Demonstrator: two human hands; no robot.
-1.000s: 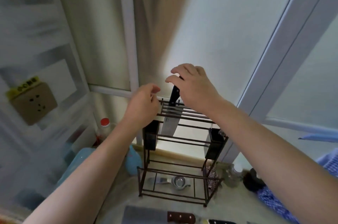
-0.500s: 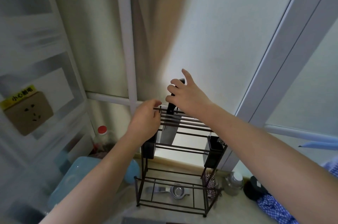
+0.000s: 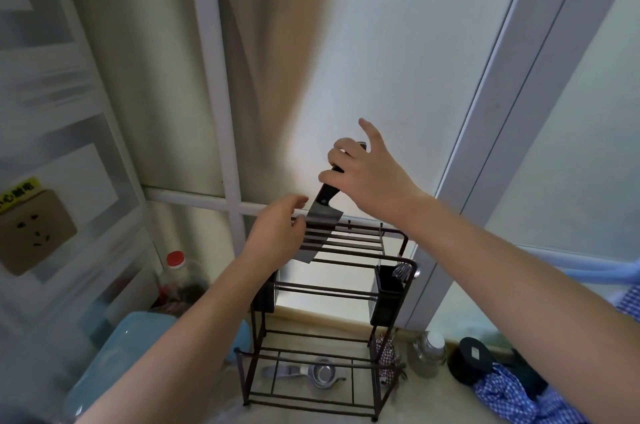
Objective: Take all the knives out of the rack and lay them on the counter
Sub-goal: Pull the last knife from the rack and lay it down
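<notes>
Knife (image 3: 323,215) with a black handle and broad steel blade stands tilted, its blade partly down between the top bars of the dark wire rack (image 3: 349,288), near the rack's left end. The right hand (image 3: 370,174) is closed around the knife's handle, index finger sticking out straight. The left hand (image 3: 278,233) sits at the rack's top left corner, fingers loosely curled against the bars just beside the blade; whether it grips a bar I cannot tell.

A black holder (image 3: 388,295) hangs on the rack's right side with metal utensil tips showing over its rim. Another black holder (image 3: 264,295) hangs on the left side, mostly hidden by the forearm, contents not visible. On the rack's bottom shelf lies a small metal strainer (image 3: 323,371).

On the counter (image 3: 426,399), at the rack's left, stand a red-capped bottle (image 3: 176,271) and a pale blue container (image 3: 114,358). At its right are a glass jar (image 3: 427,354), a black lid (image 3: 469,359) and a blue checked cloth (image 3: 512,399)
</notes>
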